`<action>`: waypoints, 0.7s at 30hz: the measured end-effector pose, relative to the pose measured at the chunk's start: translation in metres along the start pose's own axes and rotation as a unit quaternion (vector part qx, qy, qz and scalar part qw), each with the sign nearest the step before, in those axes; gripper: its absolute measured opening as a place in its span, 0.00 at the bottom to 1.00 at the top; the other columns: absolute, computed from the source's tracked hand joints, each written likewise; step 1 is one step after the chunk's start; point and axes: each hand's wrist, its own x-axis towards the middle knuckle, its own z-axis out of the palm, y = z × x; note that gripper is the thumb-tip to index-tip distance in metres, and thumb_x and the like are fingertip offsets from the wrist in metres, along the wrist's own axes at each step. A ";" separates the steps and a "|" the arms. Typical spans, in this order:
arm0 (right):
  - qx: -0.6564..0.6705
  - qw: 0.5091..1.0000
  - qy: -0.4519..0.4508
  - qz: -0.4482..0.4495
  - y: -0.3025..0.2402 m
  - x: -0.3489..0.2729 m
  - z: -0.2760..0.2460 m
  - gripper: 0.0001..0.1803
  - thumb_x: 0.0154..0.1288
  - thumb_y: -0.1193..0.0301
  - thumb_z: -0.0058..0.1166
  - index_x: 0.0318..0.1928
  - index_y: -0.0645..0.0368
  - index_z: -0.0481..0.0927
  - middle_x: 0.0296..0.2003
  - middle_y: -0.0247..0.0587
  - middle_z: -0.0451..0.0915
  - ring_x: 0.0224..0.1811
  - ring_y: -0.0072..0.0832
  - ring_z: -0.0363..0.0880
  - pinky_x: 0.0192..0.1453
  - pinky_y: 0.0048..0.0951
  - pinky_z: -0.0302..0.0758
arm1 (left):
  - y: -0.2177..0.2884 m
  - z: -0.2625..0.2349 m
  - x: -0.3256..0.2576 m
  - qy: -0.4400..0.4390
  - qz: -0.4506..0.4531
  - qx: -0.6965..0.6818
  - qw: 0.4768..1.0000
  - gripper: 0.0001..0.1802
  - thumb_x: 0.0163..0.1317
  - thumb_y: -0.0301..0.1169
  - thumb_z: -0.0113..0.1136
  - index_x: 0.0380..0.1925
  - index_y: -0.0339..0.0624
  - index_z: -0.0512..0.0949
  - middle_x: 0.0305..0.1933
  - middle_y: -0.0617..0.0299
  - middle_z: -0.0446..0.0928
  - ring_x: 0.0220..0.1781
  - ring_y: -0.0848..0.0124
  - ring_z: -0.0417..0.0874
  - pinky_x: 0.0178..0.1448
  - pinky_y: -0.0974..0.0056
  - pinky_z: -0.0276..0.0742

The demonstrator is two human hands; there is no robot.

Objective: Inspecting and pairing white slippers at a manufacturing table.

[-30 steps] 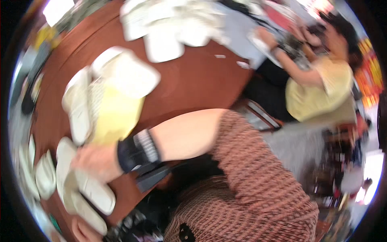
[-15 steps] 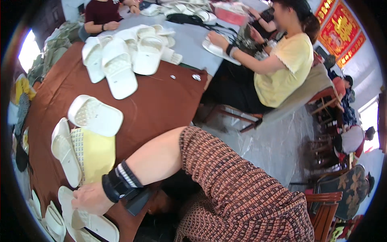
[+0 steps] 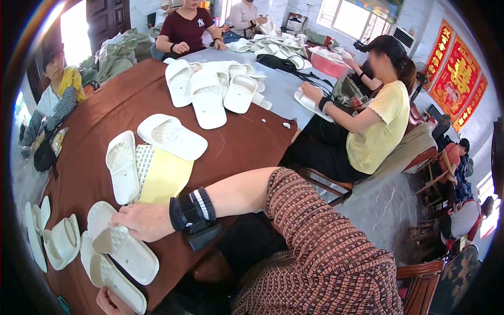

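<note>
A: In the head view, what do we see at our right hand [image 3: 140, 222]?

B: It reaches across our body and lies palm down on a white slipper [image 3: 122, 243] on the brown counter [image 3: 247, 144]. The fingers are spread flat over the strap end, so our grip is wide, pressing and not wrapped round. We judge the hand lies that way to keep the slipper from sliding.

A: And the left hand [image 3: 107, 302]?

B: Only its fingertips show at the lower edge, just below the right hand. They touch the near end of a second slipper [image 3: 109, 274], which lies beside the first. Whether that grip is closed or loose, we cannot tell.

A: What lies around our grip?

B: Just beyond the right hand are a yellow sheet [image 3: 165, 178] and a white slipper [image 3: 122, 167] beside it, with another slipper [image 3: 171, 136] farther out. To the left of the hand some white soles [image 3: 55, 239] sit near the counter's edge, stacked within reach, it seems.

A: Anyone else?

B: A person in a yellow shirt [image 3: 377, 126] sits well off to the right, handling a sole of their own.
</note>
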 end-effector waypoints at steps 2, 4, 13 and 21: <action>0.001 1.000 -0.013 0.000 -0.004 0.000 -0.003 0.21 0.58 0.76 0.54 0.53 0.60 0.69 0.43 0.54 0.75 0.46 0.51 0.77 0.50 0.46 0.75 | -0.067 0.013 -0.012 -0.040 -0.041 -0.020 0.998 0.11 0.66 0.26 0.55 0.44 0.31 0.78 0.43 0.48 0.78 0.47 0.58 0.79 0.53 0.59 0.74; -0.027 0.999 -0.024 -0.004 -0.007 0.001 -0.009 0.20 0.58 0.73 0.54 0.51 0.61 0.71 0.42 0.54 0.75 0.42 0.51 0.78 0.45 0.45 0.76 | -0.079 0.021 -0.020 -0.071 -0.104 -0.066 0.990 0.14 0.70 0.28 0.49 0.49 0.29 0.75 0.48 0.51 0.73 0.52 0.60 0.76 0.59 0.61 0.71; -0.078 0.994 0.069 -0.025 -0.013 0.097 -0.010 0.21 0.51 0.65 0.59 0.45 0.63 0.78 0.44 0.55 0.75 0.50 0.48 0.73 0.54 0.44 0.70 | -0.055 0.000 -0.016 -0.062 -0.108 -0.041 0.991 0.13 0.69 0.26 0.49 0.48 0.29 0.75 0.49 0.53 0.74 0.52 0.63 0.76 0.57 0.63 0.71; -0.045 0.979 -0.168 0.109 0.027 0.133 0.020 0.39 0.53 0.42 0.55 0.52 0.66 0.79 0.50 0.58 0.78 0.56 0.47 0.76 0.57 0.43 0.72 | -0.047 0.021 -0.011 -0.054 -0.086 -0.085 0.991 0.13 0.70 0.29 0.51 0.48 0.32 0.76 0.47 0.55 0.74 0.50 0.66 0.77 0.55 0.64 0.72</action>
